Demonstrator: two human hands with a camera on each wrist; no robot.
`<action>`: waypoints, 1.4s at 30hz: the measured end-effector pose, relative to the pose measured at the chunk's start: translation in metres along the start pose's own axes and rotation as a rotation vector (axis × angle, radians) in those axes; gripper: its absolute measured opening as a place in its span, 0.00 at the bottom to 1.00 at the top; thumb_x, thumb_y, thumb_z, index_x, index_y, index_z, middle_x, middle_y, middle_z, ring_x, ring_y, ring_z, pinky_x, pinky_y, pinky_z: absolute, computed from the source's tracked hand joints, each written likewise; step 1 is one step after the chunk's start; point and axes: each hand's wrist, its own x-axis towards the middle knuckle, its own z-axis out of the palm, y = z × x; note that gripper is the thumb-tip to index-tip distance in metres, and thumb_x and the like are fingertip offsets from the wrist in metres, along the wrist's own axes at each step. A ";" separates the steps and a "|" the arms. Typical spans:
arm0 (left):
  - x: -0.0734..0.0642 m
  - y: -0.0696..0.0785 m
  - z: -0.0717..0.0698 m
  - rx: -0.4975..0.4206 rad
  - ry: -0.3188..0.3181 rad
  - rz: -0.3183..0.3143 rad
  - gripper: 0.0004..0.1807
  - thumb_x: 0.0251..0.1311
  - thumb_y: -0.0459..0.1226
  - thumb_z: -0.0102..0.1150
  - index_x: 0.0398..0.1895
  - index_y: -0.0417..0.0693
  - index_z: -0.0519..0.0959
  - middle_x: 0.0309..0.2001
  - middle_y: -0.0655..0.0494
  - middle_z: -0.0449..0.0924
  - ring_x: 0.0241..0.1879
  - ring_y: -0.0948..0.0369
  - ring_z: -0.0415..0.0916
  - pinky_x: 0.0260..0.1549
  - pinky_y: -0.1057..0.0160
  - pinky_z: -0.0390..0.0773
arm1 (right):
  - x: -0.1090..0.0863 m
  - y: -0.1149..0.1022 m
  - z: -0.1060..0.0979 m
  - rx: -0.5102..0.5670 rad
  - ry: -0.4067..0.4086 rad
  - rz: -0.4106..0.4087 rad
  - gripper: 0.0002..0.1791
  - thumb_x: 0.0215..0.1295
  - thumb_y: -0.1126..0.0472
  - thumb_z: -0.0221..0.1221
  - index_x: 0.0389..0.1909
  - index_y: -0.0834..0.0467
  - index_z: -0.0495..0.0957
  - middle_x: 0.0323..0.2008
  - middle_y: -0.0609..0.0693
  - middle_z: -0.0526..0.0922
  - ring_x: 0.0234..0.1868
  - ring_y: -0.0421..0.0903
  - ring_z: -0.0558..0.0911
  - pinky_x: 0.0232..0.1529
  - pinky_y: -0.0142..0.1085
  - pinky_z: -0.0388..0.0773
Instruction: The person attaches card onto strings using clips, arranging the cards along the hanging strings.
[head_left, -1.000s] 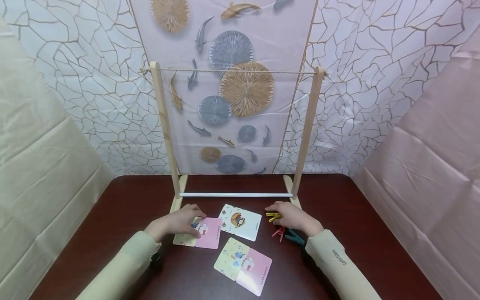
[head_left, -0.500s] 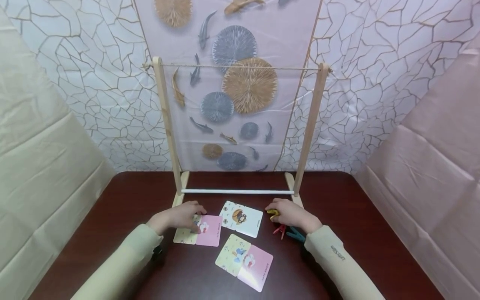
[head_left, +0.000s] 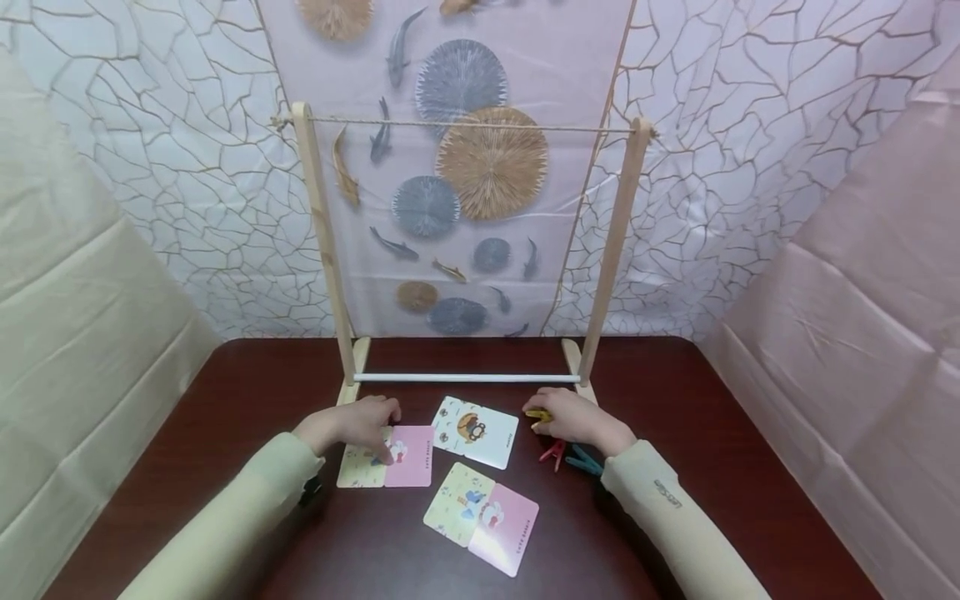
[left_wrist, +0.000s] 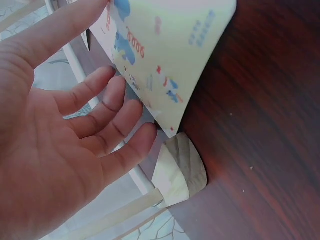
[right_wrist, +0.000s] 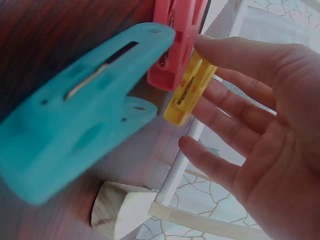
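My left hand (head_left: 351, 423) is over a pink-and-yellow card (head_left: 414, 468) lying on the table. Its thumb reaches across the card, and the loosely bent fingers are at the far edge, as the left wrist view also shows. A yellow clothespin (right_wrist: 189, 95) is pinched between the thumb and fingers of my right hand (head_left: 576, 417). Close by that hand are a red clothespin (head_left: 553, 452) and a teal clothespin (head_left: 585, 461), both on the table. A white card with a brown animal picture (head_left: 491, 437) lies between the hands, and a second pink-and-yellow card (head_left: 506, 529) is nearer to me.
Behind the cards stands a wooden frame (head_left: 322, 233) with a white bar (head_left: 465, 377) low down and a rope (head_left: 405, 123) strung across its top. Its feet rest on the dark red table (head_left: 247, 392). Patterned cloth (head_left: 712, 200) hangs around the back and sides.
The head view has shifted slightly, so the whole scene sits higher. The yellow clothespin has turned a little in my right fingers. My left hand stays over the same card.
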 end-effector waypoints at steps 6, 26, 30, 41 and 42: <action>-0.004 0.001 -0.004 0.022 -0.003 0.015 0.30 0.42 0.42 0.82 0.47 0.40 0.78 0.41 0.53 0.74 0.44 0.56 0.69 0.48 0.53 0.74 | -0.002 0.000 0.001 0.006 0.052 -0.023 0.17 0.64 0.60 0.68 0.53 0.57 0.83 0.44 0.49 0.82 0.40 0.43 0.79 0.46 0.41 0.79; -0.015 -0.006 -0.021 -0.134 0.050 0.091 0.20 0.56 0.35 0.73 0.50 0.47 0.76 0.38 0.58 0.79 0.38 0.59 0.72 0.44 0.55 0.75 | -0.016 0.005 -0.007 0.112 0.149 -0.062 0.18 0.66 0.61 0.66 0.53 0.64 0.81 0.40 0.49 0.85 0.40 0.44 0.83 0.44 0.42 0.82; -0.018 -0.008 -0.026 -0.140 0.051 0.126 0.18 0.60 0.34 0.69 0.51 0.45 0.77 0.40 0.58 0.79 0.39 0.59 0.73 0.45 0.55 0.76 | -0.020 0.011 -0.007 0.125 0.150 -0.047 0.17 0.66 0.61 0.66 0.53 0.63 0.81 0.39 0.47 0.85 0.40 0.43 0.83 0.44 0.42 0.82; -0.035 -0.021 -0.038 -0.172 0.084 0.140 0.15 0.65 0.30 0.59 0.55 0.41 0.78 0.40 0.55 0.80 0.38 0.60 0.75 0.42 0.57 0.79 | -0.022 0.014 -0.011 0.118 0.198 -0.088 0.14 0.68 0.63 0.63 0.52 0.64 0.80 0.37 0.46 0.84 0.36 0.39 0.82 0.41 0.41 0.83; -0.036 -0.021 -0.038 -0.178 0.081 0.138 0.15 0.66 0.30 0.58 0.55 0.40 0.78 0.40 0.55 0.80 0.38 0.60 0.76 0.42 0.57 0.79 | -0.023 0.014 -0.010 0.116 0.194 -0.092 0.14 0.69 0.63 0.63 0.52 0.64 0.80 0.36 0.46 0.84 0.36 0.39 0.82 0.41 0.41 0.83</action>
